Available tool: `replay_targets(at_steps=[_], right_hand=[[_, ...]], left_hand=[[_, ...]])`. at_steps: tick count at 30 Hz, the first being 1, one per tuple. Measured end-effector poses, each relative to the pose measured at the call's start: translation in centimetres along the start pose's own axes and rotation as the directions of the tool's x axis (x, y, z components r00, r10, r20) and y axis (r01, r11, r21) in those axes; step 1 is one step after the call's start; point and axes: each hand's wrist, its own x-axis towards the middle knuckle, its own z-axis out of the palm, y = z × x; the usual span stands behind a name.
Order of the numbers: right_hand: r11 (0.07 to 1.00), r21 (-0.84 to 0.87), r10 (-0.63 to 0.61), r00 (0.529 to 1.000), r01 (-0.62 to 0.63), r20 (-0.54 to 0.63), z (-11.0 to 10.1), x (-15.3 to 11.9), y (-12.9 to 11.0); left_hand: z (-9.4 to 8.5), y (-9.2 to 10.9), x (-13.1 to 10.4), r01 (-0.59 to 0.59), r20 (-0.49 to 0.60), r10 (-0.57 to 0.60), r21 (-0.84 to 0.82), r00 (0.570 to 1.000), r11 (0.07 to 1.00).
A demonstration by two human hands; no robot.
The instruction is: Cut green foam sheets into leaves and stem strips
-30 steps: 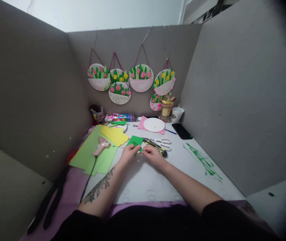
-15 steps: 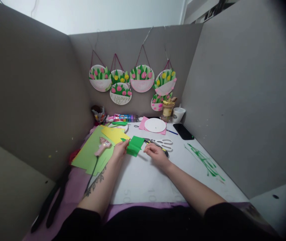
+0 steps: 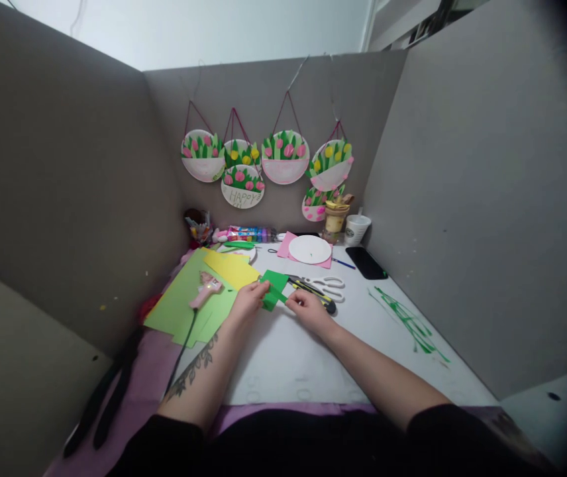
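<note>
A narrow strip of green paper (image 3: 278, 293) runs between my two hands. My left hand (image 3: 250, 301) pinches its left end. The thumb and fingertips of my right hand (image 3: 310, 313) are closed on the other end. Just behind the strip is a piece of green paper (image 3: 274, 279), partly covered by it and by my left fingers. Whether that piece rests on the table cannot be made out. White-handled scissors (image 3: 330, 285) and a black and yellow utility knife (image 3: 317, 293) lie beyond my right hand.
Left are light green sheets (image 3: 171, 308), yellow paper (image 3: 231, 266) and a pink glue gun (image 3: 207, 291). A white paper disc (image 3: 310, 249) lies on pink paper. Right are a phone (image 3: 365, 263) and green scraps (image 3: 410, 321). Decorated paper plates (image 3: 286, 169) hang on the grey partition (image 3: 273, 83).
My right hand, apart from the paper before, now grips one end of the green strip. The strip is now stretched between both hands. The view has shifted slightly.
</note>
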Motion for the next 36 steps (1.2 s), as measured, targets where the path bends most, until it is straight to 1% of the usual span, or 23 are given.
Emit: replay_targets(at_steps=[3, 6, 8, 10, 12, 13, 15, 17, 19, 21, 23, 25, 27, 29, 32, 34, 36], right_hand=[[1.000, -0.013, -0.006, 1.000, 0.006, 0.002, -0.2, 0.0, -0.2], [1.000, 0.002, 0.014, 1.000, -0.014, -0.007, -0.4, 0.0, -0.5], [0.998, 0.041, 0.055, 0.998, -0.054, -0.020, -0.5, 0.1, -0.6], [0.993, 0.077, 0.088, 0.996, -0.085, -0.034, -0.5, 0.2, -0.6], [0.993, 0.081, 0.090, 0.995, -0.086, -0.044, -0.5, 0.2, -0.5], [0.995, 0.072, 0.078, 0.996, -0.075, -0.041, -0.5, 0.2, -0.4], [0.997, 0.050, 0.053, 0.998, -0.052, -0.020, -0.4, 0.2, -0.1], [0.999, 0.026, 0.034, 0.999, -0.034, -0.001, -0.2, 0.2, 0.0], [1.000, 0.015, 0.016, 1.000, -0.017, 0.013, -0.1, 0.2, 0.0], [1.000, 0.020, 0.001, 1.000, -0.002, 0.022, 0.0, 0.2, -0.1], [0.999, 0.032, -0.006, 0.999, 0.005, 0.033, 0.1, 0.2, -0.2], [0.999, 0.039, -0.005, 0.999, 0.003, 0.036, 0.1, 0.2, -0.3], [0.999, 0.051, -0.003, 0.999, 0.001, 0.043, 0.1, 0.1, -0.3], [0.998, 0.067, -0.007, 0.998, 0.003, 0.066, 0.1, 0.0, -0.6], [0.995, 0.095, -0.044, 0.992, 0.033, 0.120, 0.0, -0.2, -1.1], [0.991, 0.109, -0.088, 0.987, 0.074, 0.132, -0.1, -0.2, -1.4], [0.987, 0.116, -0.126, 0.984, 0.111, 0.124, -0.3, -0.1, -1.5]], left_hand=[[-1.1, 0.1, 0.9, 0.021, 0.008, -0.020, -0.124, 1.000, 0.992], [-1.7, 0.3, 1.6, 0.028, -0.058, -0.041, -0.214, 0.997, 0.976], [-1.6, 0.4, 1.6, 0.016, -0.108, -0.043, -0.244, 0.993, 0.970], [-1.0, 0.2, 1.3, 0.015, -0.118, -0.045, -0.240, 0.992, 0.971], [-0.1, -0.1, 0.6, 0.023, -0.073, -0.038, -0.197, 0.997, 0.980], [0.3, -0.3, 0.2, 0.011, -0.027, -0.015, -0.154, 1.000, 0.988], [1.1, -0.5, -0.4, -0.044, 0.034, 0.045, -0.026, 0.998, 0.999], [1.5, -0.5, -0.9, -0.094, 0.060, 0.088, 0.115, 0.994, 0.989], [1.8, -0.3, -1.3, -0.115, 0.072, 0.102, 0.211, 0.992, 0.971], [2.0, -0.1, -1.5, -0.118, 0.084, 0.100, 0.245, 0.991, 0.962], [2.2, 0.1, -1.7, -0.117, 0.086, 0.099, 0.241, 0.991, 0.963], [2.2, 0.1, -1.8, -0.101, 0.070, 0.088, 0.215, 0.994, 0.971], [2.1, -0.2, -1.6, -0.064, 0.033, 0.060, 0.142, 0.998, 0.988], [1.8, -0.6, -1.0, -0.018, -0.015, 0.018, 0.001, 1.000, 1.000], [1.2, -1.2, 0.0, 0.015, -0.063, -0.029, -0.212, 0.998, 0.977], [0.9, -1.4, 0.5, 0.034, -0.065, -0.054, -0.267, 0.996, 0.963], [0.6, -1.6, 0.9, 0.051, -0.056, -0.069, -0.283, 0.996, 0.958]])
